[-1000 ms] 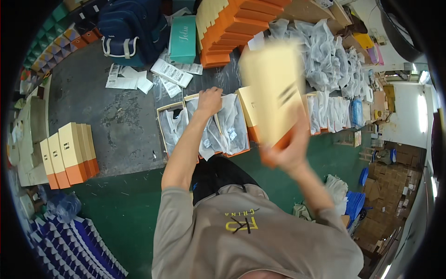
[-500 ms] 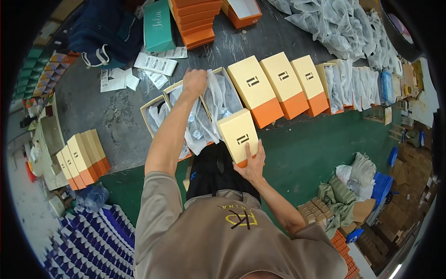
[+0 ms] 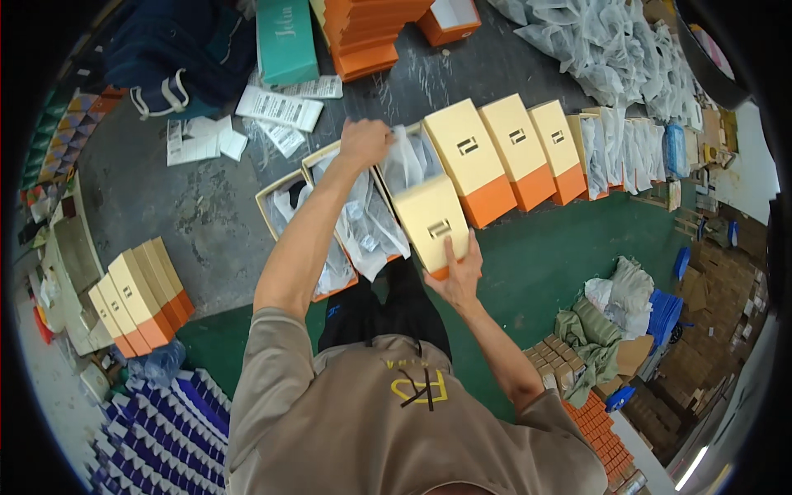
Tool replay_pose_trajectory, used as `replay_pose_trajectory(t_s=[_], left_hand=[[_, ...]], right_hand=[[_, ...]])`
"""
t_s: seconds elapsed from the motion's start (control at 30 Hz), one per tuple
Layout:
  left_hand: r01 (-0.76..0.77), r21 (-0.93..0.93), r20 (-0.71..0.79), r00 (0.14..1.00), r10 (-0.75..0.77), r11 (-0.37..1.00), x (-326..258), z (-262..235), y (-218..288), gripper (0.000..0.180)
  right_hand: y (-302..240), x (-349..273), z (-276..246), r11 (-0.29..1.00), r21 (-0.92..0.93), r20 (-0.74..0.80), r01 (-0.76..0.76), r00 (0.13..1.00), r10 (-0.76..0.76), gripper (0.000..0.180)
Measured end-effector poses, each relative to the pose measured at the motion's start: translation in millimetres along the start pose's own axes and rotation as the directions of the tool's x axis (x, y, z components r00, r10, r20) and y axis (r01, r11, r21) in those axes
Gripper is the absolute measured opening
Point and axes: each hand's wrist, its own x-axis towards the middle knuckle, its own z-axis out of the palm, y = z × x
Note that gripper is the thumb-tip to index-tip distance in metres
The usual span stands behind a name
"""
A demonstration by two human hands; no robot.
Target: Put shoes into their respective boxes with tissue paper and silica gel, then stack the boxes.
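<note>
My right hand [image 3: 459, 268] grips the near end of a cream and orange box lid [image 3: 429, 216], thumb on top. The lid lies tilted over the near part of an open box [image 3: 423, 148], leaving white wrapping [image 3: 403, 163] visible at its far end. At that box's far left corner, my left hand [image 3: 365, 142] is closed over the edge, its fingertips partly hidden. Left of it, two more open boxes hold items in translucent white bags [image 3: 363, 219]; one bag hangs over the near edge. Lidded boxes [image 3: 469, 161] stand in a row to the right.
Bagged items [image 3: 606, 144] stand in open boxes farther right, below a heap of grey-white bags [image 3: 594, 54]. Printed labels [image 3: 280, 109], a teal box [image 3: 286, 41] and stacked orange boxes [image 3: 363, 41] lie at the back. More lidded boxes [image 3: 140, 293] stand at the left table edge.
The lid in my right hand has come down and tilted over the open box. My left hand has shifted slightly right along the boxes' far edge. The whole view has moved a little.
</note>
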Motion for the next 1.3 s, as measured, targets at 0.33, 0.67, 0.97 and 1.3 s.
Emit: replay_pose_trajectory(t_s=[0.33, 0.67, 0.97, 1.3], left_hand=[[0.181, -0.103, 0.287, 0.947, -0.146, 0.978, 27, -36, 12, 0.083], [-0.114, -0.079, -0.386, 0.919, 0.075, 0.99, -35, -34, 37, 0.042], [-0.352, -0.356, -0.813, 0.573, -0.101, 0.866, -68, -135, -36, 0.017], [-0.108, -0.086, 0.046, 0.993, 0.112, 0.99, -68, -44, -102, 0.03]], right_hand=[[-25, 135, 8, 0.993, -0.114, 0.089, -0.01, 0.996, 0.021, 0.083], [-273, 476, -361, 0.869, -0.437, -0.683, 0.233, 0.543, -0.489, 0.047], [-311, 456, -392, 0.995, -0.048, -0.564, 0.092, 0.82, -0.103, 0.085], [-169, 65, -111, 0.99, 0.134, -0.007, 0.04, 0.999, -0.039, 0.108]])
